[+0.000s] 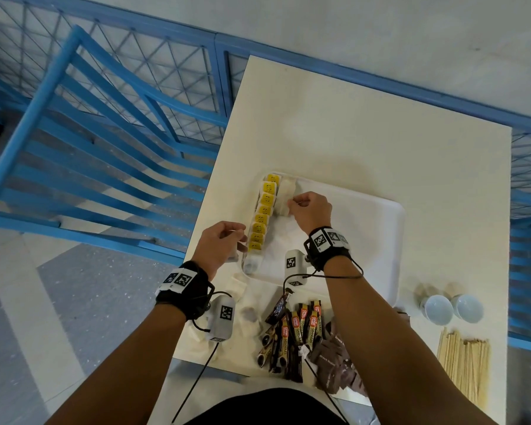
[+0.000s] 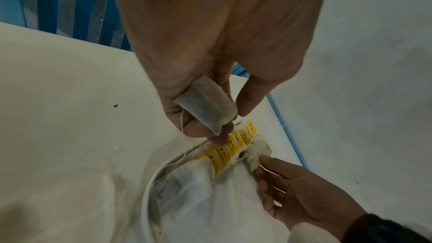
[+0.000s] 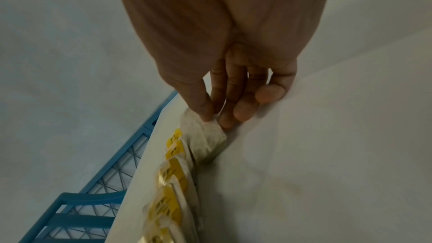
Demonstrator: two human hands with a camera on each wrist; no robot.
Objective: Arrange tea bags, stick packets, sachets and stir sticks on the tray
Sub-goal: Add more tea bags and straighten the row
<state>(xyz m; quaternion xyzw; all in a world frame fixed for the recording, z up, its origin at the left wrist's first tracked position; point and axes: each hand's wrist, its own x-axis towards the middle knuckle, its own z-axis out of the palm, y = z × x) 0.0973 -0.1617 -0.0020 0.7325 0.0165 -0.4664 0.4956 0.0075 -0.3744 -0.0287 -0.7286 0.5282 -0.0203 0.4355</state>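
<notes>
Two hands work at the white tray (image 1: pixel 380 228) on the worktop (image 1: pixel 365 142). Left hand (image 1: pixel 219 245) grips a loose tea bag (image 2: pixel 207 107) beside the tray's left rim. Right hand (image 1: pixel 311 210) pinches a tea bag (image 3: pixel 205 136) next to the yellow-tagged row (image 1: pixel 262 216) inside the tray.

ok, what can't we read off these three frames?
- Print on the yellow tags: too small in the head view, blurred in both wrist views.
- Brown sachets: partly hidden by the right forearm in the head view.
- Stir sticks: cut off by the head view's edge.
- Tea bag in the left hand: its tag is hidden.
</notes>
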